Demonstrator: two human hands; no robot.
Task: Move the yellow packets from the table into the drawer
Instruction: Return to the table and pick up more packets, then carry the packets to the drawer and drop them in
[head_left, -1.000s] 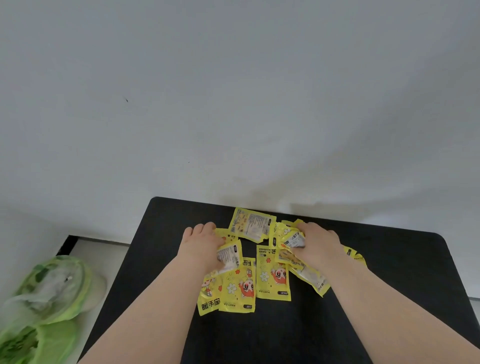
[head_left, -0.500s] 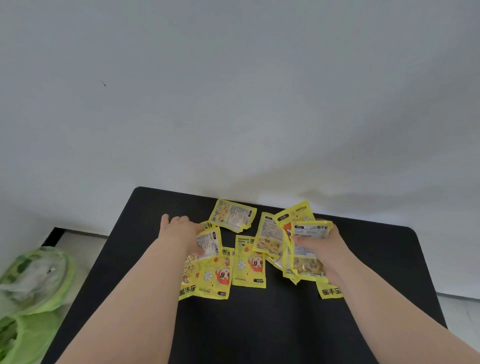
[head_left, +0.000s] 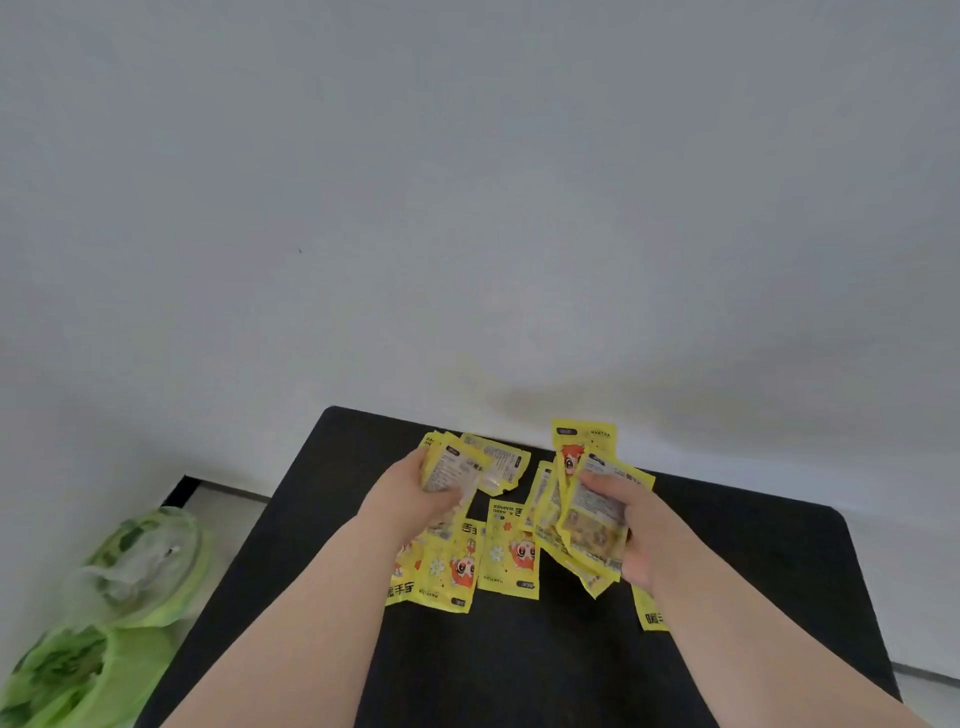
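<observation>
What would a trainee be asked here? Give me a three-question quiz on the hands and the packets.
1. True or false: the right hand holds several yellow packets.
2. What does the left hand grip?
3. Where do the loose packets lie: A on the black table, B in a drawer, C on the floor?

Key: 1 true. 2 a packet, label side up. 3 A.

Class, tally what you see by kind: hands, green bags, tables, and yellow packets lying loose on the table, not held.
Hands: 2 (left hand, right hand)
Green bags: 2
Black table: 1
Loose yellow packets: 5 showing; the held ones are too bunched to count
Total: 10
</observation>
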